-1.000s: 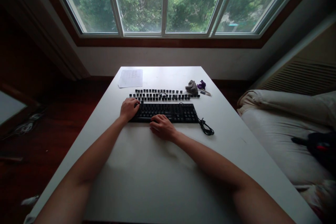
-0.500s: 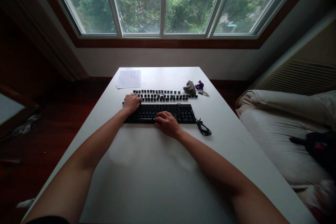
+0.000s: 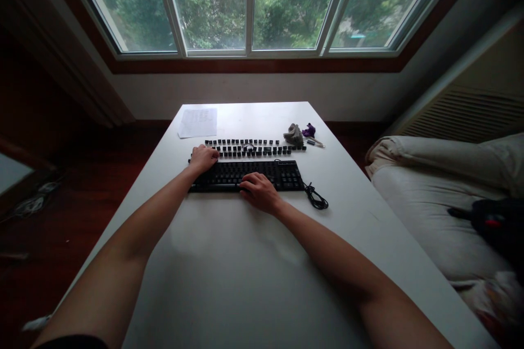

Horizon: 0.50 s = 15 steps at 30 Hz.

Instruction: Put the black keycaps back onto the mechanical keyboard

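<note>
A black keyboard lies across the white table. My left hand is at its upper left corner, fingers bent and pointing right; whatever is under the fingertips is too small to make out. Over the keyboard's front middle rests my right hand, its curled fingers on the keys and its thumb at the front edge. Behind the keyboard, loose black keycaps stand in several rows, the left end partly covered by my left hand. The keyboard's bundled black cable lies off its right end.
A printed paper sheet lies at the table's far left. At the far right are a grey cloth, a purple cloth and thin pen-like tools. A light couch stands to the right; a window is ahead.
The whole view has shifted slightly, so everything sits a little further left. Both hands keep nearly the same places on the keyboard.
</note>
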Motion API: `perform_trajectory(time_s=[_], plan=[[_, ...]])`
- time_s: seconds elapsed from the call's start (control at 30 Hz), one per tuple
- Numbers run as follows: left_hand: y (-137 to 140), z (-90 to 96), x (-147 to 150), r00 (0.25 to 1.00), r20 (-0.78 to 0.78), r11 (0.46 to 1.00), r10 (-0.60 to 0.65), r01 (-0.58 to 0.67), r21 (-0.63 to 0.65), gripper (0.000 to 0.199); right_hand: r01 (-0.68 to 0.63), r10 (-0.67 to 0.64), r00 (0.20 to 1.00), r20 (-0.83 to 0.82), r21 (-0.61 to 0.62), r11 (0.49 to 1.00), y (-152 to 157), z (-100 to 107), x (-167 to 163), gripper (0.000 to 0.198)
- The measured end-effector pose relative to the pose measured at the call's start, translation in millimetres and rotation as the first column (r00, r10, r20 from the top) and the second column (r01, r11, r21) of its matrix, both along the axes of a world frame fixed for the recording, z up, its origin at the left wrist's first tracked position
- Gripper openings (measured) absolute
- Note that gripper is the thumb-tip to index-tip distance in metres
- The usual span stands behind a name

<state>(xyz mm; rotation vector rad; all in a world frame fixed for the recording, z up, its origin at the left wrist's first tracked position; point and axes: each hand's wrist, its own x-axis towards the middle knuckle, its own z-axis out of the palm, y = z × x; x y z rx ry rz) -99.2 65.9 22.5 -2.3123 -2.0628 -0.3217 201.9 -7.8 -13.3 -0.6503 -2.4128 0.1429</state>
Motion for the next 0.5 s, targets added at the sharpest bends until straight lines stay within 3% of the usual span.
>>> perform_trajectory(time_s=[0.3,0.4,0.5], plan=[[-7,11.5,-1,0.996,0.07,0.997,0.05,-0.054,0.052,0.028,-0.01,0.01,1.0,0.011,-0.005,1.0,0,0,1,0.017],[-15,23.0,-8,0.994,0.105,0.997,-0.034,0.026,0.078,0.025,-0.01,0.01,1.0,0.01,-0.009,1.0,1,1,1,0.017],[-28,32.3,-16,0.963,0.207,0.985,-0.17,0.173,0.005,0.026,-0.012,0.012,1.0,0.017,-0.008,1.0,1,2,2,0.017]])
